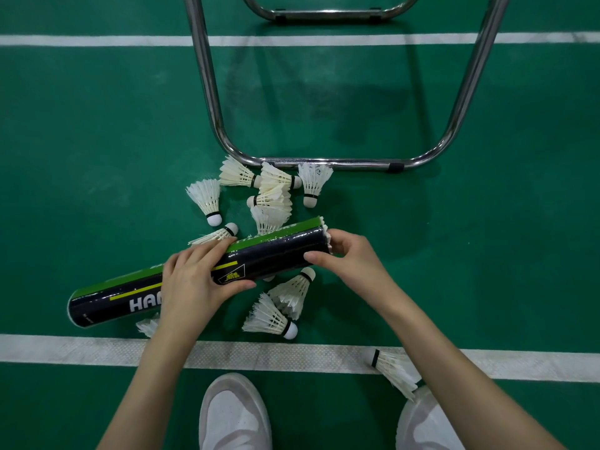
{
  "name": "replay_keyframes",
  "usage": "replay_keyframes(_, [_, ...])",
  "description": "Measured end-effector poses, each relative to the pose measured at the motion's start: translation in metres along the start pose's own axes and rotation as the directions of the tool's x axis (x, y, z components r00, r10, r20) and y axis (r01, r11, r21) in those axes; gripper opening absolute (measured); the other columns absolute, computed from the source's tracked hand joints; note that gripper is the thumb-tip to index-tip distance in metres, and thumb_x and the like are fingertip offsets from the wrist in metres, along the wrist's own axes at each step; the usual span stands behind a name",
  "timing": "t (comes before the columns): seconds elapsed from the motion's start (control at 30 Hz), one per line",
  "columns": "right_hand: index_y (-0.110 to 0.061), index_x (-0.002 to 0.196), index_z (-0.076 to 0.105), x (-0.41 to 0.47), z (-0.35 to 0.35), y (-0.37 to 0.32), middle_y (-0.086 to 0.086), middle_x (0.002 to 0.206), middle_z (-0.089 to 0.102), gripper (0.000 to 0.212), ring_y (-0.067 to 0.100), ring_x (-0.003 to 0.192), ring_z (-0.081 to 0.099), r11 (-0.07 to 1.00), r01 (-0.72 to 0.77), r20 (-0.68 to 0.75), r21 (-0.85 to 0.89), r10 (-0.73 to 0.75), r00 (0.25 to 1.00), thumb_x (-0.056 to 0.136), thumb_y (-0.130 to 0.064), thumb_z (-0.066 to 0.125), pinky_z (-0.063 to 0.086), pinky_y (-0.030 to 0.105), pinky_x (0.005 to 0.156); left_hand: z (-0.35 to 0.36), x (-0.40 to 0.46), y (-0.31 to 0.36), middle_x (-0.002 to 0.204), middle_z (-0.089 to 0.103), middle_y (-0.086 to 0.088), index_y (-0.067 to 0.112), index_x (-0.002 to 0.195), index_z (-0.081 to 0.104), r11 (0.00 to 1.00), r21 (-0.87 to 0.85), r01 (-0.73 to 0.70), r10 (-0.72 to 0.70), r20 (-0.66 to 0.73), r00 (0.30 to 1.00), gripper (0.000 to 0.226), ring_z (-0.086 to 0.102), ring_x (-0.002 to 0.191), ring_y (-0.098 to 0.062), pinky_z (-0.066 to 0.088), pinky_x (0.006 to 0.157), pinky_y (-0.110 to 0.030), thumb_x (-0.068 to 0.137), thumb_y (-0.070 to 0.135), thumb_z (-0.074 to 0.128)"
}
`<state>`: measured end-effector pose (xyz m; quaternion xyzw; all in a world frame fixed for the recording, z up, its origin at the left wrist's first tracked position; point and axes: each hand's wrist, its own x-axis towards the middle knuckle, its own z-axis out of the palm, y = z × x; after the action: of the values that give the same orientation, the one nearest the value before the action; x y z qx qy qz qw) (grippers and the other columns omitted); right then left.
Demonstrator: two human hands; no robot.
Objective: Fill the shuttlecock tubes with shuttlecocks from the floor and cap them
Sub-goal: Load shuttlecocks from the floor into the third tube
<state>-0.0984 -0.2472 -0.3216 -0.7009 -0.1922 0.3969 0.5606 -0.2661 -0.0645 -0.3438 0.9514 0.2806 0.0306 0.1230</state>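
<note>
The left hand (191,280) grips the tube (201,274) mid-length while the right hand (347,258) pinches feathers at its open end, seemingly mid-filling; next likely needs pushing them deeper.

Black-green tube (276,251) (yellow stripe), white shuttlecocks (207,198)
</note>
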Motion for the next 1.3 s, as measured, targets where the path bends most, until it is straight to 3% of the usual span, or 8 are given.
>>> replay_keyframes(0.23, [-0.022, 0.101, 0.068, 0.002, -0.001, -0.001, 0.0, 0.102, 0.071, 0.023, 0.014, 0.099, 0.064, 1.0, -0.011, 0.056, -0.014, 0.012, 0.998, 0.081, -0.011, 0.069, 0.047, 0.022, 0.091, -0.004, -0.001, 0.002, 0.114, 0.064, -0.005, 0.023, 0.125, 0.056, 1.0, 0.01, -0.02, 0.02, -0.03, 0.999, 0.088, 0.056, 0.104, -0.03, 0.038, 0.089, -0.046, 0.063, 0.082, 0.034])
replay_keyframes(0.47, [-0.014, 0.113, 0.062, 0.004, 0.0, 0.003, -0.004, 0.102, 0.067, 0.026, -0.007, 0.086, 0.06, 1.0, -0.025, 0.142, -0.017, 0.027, 0.989, 0.087, -0.008, 0.06, 0.045, 0.007, 0.081, -0.007, 0.0, 0.004, 0.111, 0.065, -0.005, 0.021, 0.123, 0.057, 0.999, 0.034, -0.041, 0.043, -0.045, 0.998, 0.089, 0.056, 0.102, -0.03, 0.037, 0.088, -0.045, 0.066, 0.083, 0.029])
replay_keyframes(0.7, [-0.012, 0.117, 0.06, 0.008, -0.004, 0.008, 0.001, 0.111, 0.065, 0.029, 0.005, 0.098, 0.06, 0.998, -0.05, 0.221, -0.032, 0.056, 0.974, 0.089, -0.009, 0.058, 0.045, 0.011, 0.086, -0.003, -0.002, 0.002, 0.113, 0.064, -0.004, 0.021, 0.124, 0.057, 0.999, 0.033, -0.039, 0.04, -0.038, 0.998, 0.086, 0.056, 0.103, -0.03, 0.036, 0.089, -0.045, 0.064, 0.08, 0.035])
replay_keyframes(0.87, [-0.012, 0.111, 0.063, 0.014, -0.008, 0.008, -0.001, 0.105, 0.067, 0.025, 0.005, 0.095, 0.062, 0.999, -0.026, 0.229, -0.039, 0.035, 0.973, 0.086, -0.01, 0.062, 0.048, 0.015, 0.085, -0.001, -0.003, -0.004, 0.114, 0.064, -0.003, 0.023, 0.125, 0.056, 0.998, 0.059, -0.017, 0.017, -0.01, 1.0, 0.087, 0.056, 0.105, -0.03, 0.037, 0.09, -0.045, 0.063, 0.081, 0.036])
replay_keyframes(1.0, [-0.017, 0.106, 0.065, 0.03, -0.024, 0.002, -0.009, 0.099, 0.067, 0.02, -0.006, 0.09, 0.06, 0.986, 0.014, 0.146, -0.166, 0.01, 0.989, 0.089, -0.025, 0.058, 0.044, 0.008, 0.083, -0.004, -0.003, -0.012, 0.113, 0.064, -0.004, 0.024, 0.123, 0.057, 0.998, 0.064, 0.019, -0.017, -0.02, 1.0, 0.088, 0.056, 0.104, -0.032, 0.037, 0.089, -0.048, 0.063, 0.083, 0.033])
replay_keyframes(1.07, [-0.019, 0.111, 0.062, 0.046, -0.033, -0.001, -0.009, 0.108, 0.065, 0.025, 0.0, 0.101, 0.058, 0.977, 0.008, 0.084, -0.214, 0.011, 0.996, 0.092, -0.032, 0.052, 0.044, 0.019, 0.094, -0.006, 0.0, -0.013, 0.113, 0.064, -0.005, 0.024, 0.123, 0.057, 0.998, 0.063, 0.031, -0.03, -0.026, 0.999, 0.089, 0.056, 0.104, -0.033, 0.037, 0.089, -0.048, 0.063, 0.084, 0.031])
replay_keyframes(1.17, [-0.013, 0.125, 0.053, 0.073, -0.04, -0.01, 0.001, 0.125, 0.057, 0.033, 0.012, 0.113, 0.052, 0.968, 0.03, -0.014, -0.248, -0.034, 0.999, 0.094, -0.024, 0.051, 0.042, 0.034, 0.103, -0.007, 0.004, -0.011, 0.113, 0.064, -0.005, 0.023, 0.123, 0.057, 0.997, 0.071, 0.035, -0.033, -0.032, 0.999, 0.088, 0.056, 0.104, -0.033, 0.036, 0.09, -0.049, 0.062, 0.082, 0.034])
replay_keyframes(1.3, [-0.009, 0.135, 0.043, 0.099, -0.044, -0.015, 0.005, 0.137, 0.048, 0.043, 0.017, 0.121, 0.045, 0.917, 0.09, -0.073, -0.389, -0.128, 0.989, 0.094, -0.019, 0.051, 0.034, 0.022, 0.097, -0.006, 0.009, -0.01, 0.113, 0.064, -0.006, 0.023, 0.124, 0.057, 0.997, 0.048, 0.062, -0.059, -0.059, 0.996, 0.086, 0.055, 0.105, -0.033, 0.035, 0.091, -0.048, 0.062, 0.08, 0.042])
